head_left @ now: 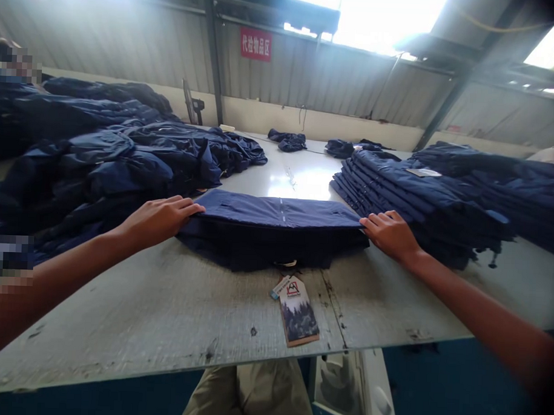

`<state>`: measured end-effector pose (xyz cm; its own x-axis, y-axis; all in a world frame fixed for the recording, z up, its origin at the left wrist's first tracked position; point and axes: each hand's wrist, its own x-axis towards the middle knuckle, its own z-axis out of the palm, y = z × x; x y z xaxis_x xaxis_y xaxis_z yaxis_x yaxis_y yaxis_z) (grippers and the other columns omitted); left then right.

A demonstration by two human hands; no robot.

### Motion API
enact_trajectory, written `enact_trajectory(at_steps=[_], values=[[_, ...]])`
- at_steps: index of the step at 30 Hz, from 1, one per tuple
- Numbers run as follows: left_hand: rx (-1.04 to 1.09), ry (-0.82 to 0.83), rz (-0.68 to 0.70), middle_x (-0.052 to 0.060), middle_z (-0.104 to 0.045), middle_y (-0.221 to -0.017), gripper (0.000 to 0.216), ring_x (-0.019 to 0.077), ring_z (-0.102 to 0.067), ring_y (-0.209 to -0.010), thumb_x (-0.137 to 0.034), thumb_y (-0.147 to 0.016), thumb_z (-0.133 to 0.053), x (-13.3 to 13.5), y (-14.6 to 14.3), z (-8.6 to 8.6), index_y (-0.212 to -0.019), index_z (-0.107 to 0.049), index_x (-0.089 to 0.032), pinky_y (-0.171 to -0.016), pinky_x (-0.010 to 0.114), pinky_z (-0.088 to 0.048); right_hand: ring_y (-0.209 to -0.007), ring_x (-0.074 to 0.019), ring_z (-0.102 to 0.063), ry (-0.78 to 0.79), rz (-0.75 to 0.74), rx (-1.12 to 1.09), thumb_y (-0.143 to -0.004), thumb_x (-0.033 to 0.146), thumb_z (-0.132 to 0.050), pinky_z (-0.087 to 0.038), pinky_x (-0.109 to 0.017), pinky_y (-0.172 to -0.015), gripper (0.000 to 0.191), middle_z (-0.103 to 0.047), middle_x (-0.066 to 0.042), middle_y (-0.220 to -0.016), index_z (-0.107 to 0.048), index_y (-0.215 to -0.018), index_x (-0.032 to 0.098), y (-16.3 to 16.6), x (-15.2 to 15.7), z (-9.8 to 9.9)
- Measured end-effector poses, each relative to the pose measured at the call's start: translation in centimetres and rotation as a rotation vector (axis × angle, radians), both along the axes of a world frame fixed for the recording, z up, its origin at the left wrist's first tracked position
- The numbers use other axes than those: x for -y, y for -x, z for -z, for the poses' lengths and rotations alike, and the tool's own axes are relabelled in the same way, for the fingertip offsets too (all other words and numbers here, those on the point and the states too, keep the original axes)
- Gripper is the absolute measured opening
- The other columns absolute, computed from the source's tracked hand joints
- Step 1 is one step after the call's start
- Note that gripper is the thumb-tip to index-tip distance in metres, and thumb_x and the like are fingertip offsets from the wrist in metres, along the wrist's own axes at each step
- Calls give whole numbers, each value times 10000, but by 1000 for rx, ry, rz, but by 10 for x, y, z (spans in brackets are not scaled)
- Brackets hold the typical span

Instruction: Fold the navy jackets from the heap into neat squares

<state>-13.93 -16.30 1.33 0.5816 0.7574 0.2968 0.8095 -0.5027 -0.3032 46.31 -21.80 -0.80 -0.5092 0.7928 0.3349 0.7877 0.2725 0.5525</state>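
Note:
A navy jacket (pixel 258 212) lies folded across the table in front of me, with a light zip line down its middle. My left hand (pixel 170 217) pinches its left corner, and my right hand (pixel 389 232) grips the opposite corner. Between them the near edge is stretched straight and raised a little, with a darker layer of the cloth beneath. A paper hang tag (pixel 299 311) printed with trees and a mountain logo rests on the table, just below the jacket's near side.
Loose navy garments (pixel 124 154) are heaped at the left. A neat stack of folded jackets (pixel 396 187) stands at the right, with another stack (pixel 500 173) behind it. Small dark bundles (pixel 288 140) and a fan (pixel 193 104) are at the back. The table's front edge (pixel 162 373) is near my legs.

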Motion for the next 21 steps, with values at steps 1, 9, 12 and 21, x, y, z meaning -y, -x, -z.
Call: enact_trajectory(at_steps=[1, 9, 12, 21], values=[[11, 9, 5, 23, -708, -1260, 366, 205, -648, -1133, -270, -1065, -394, 0, 2, 4, -1352, -621, -271, -899, 298, -517, -923, -247, -570, 2, -6, -8, -1088, 238, -427, -283, -391, -897, 315, -702, -122, -1004, -713, -1164, 129, 0, 0, 2], [110, -7, -42, -1, -703, -1322, 417, 204, -686, -1122, -230, -1018, -387, 6, 9, 12, -1372, -595, -304, -957, 326, -522, -922, -258, -599, -50, 0, -75, -1083, 270, -375, -333, -390, -873, 353, -706, -102, -977, -710, -1145, 179, -3, 5, 4], [138, -5, -42, 11, -707, -1312, 416, 225, -674, -1130, -243, -1017, -378, 9, 11, 20, -1358, -608, -301, -1003, 368, -510, -925, -262, -602, -67, 5, -61, -1072, 236, -374, -351, -389, -862, 344, -705, -103, -990, -702, -1163, 192, -3, 9, 8], [43, 209, -49, 38, -692, -1324, 473, 262, -664, -1183, -331, -1002, -425, 20, 29, 63, -1440, -602, -357, -1019, 381, -494, -943, -264, -653, 161, -103, -26, -911, 5, -445, -445, -391, -860, 494, -717, -104, -1056, -678, -1312, 174, -10, 23, 56]])
